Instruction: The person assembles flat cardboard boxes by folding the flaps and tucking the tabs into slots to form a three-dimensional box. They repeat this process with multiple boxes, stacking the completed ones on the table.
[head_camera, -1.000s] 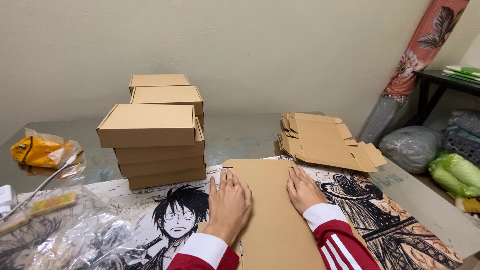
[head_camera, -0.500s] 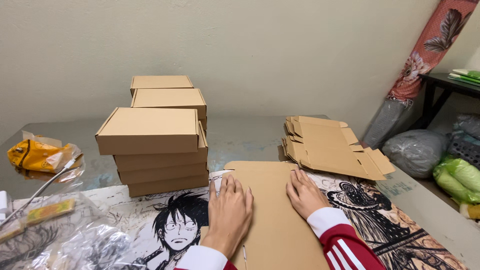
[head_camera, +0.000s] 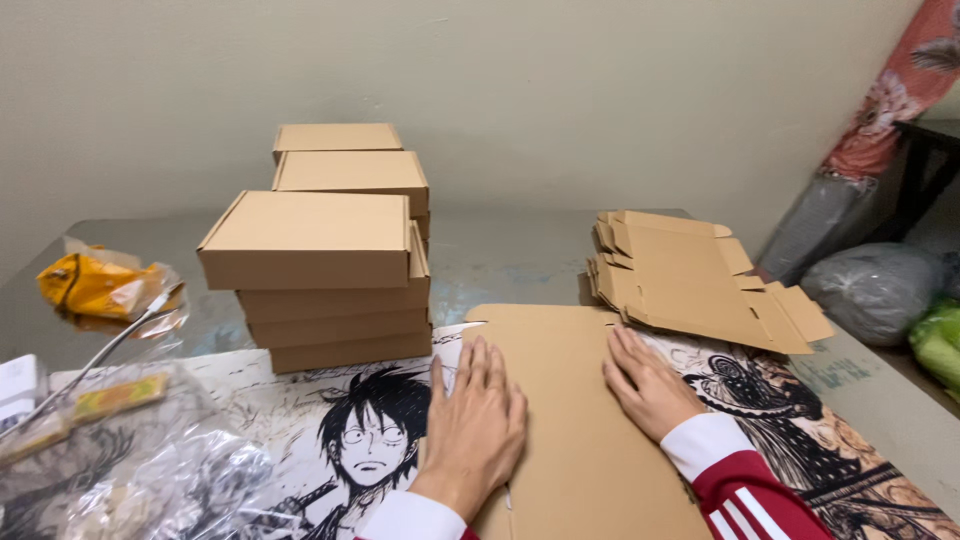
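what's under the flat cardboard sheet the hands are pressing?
The flat brown cardboard sheet lies on a black-and-white cartoon-print mat, pressed by left hand and right hand. The mat's print beneath the sheet is hidden.

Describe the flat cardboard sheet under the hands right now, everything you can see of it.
The flat cardboard sheet is plain brown corrugated-looking board, unfolded, lying flat on the illustrated black-and-white mat. Its far edge has rounded corners, with a small notch cut near the left side. It runs from mid-table toward the camera and out of the frame. The left hand presses palm-down on its left edge; the right hand lies flat on its right edge. Its far right corner reaches the stack of flat blanks.
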